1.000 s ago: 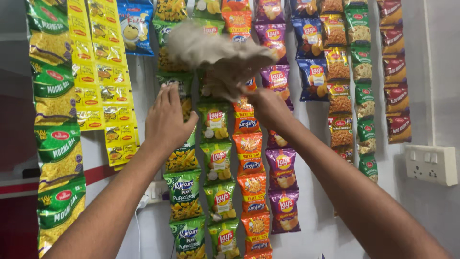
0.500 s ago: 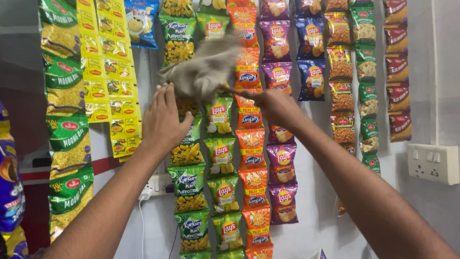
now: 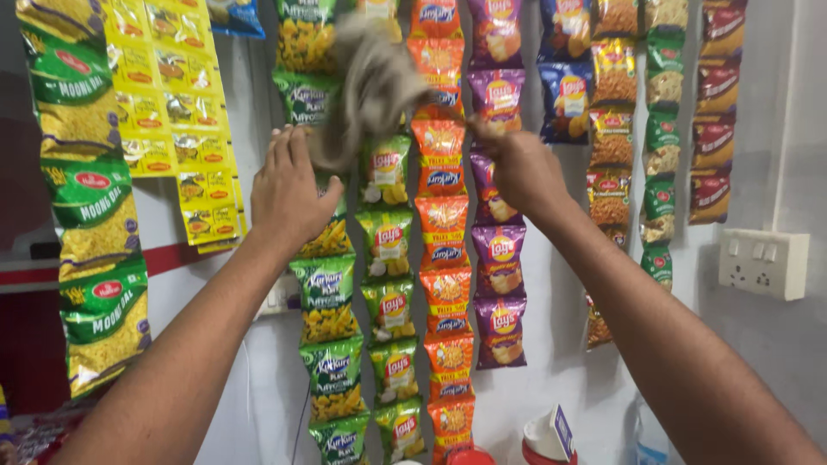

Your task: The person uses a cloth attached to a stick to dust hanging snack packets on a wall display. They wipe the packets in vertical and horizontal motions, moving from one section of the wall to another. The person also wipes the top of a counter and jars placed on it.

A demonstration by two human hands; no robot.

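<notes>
The right hand (image 3: pixel 521 168) is gripping a grey cloth (image 3: pixel 370 86) with its fingers closed around one end; the cloth (blurred in the picture) is hanging across the upper packets of the green snack strip (image 3: pixel 332 293) and just beside the orange chip strip (image 3: pixel 444 232). The left hand (image 3: pixel 289 185) is resting against the green strip — fingers loosely spread and holding nothing, fingertips near the cloth's lower edge. A purple chip strip (image 3: pixel 500 250) is hanging right of the orange one — behind the right hand.
</notes>
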